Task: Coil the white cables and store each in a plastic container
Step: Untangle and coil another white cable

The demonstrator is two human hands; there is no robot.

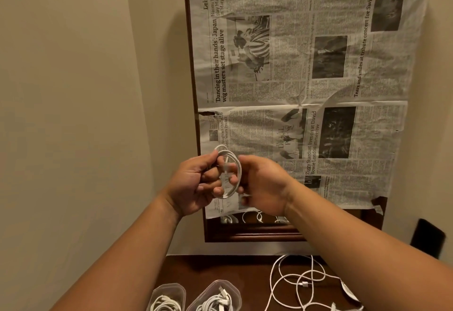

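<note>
1. The left hand (196,183) grips the coiled white cable (239,170), thumb and fingers curled round the loop's left side.
2. The right hand (262,185) holds the same coil from the right with its fingers curled onto it. The coil is upright between the two hands, raised well above the table (220,266).
3. Behind the hands, newspaper (306,65) covers a dark-framed mirror (245,234).
4. At the table's near edge, toward the left, stand two plastic containers (169,286) side by side, each holding coiled cable.
5. Loose white cables (294,283) sprawl across the table's right part.
</note>
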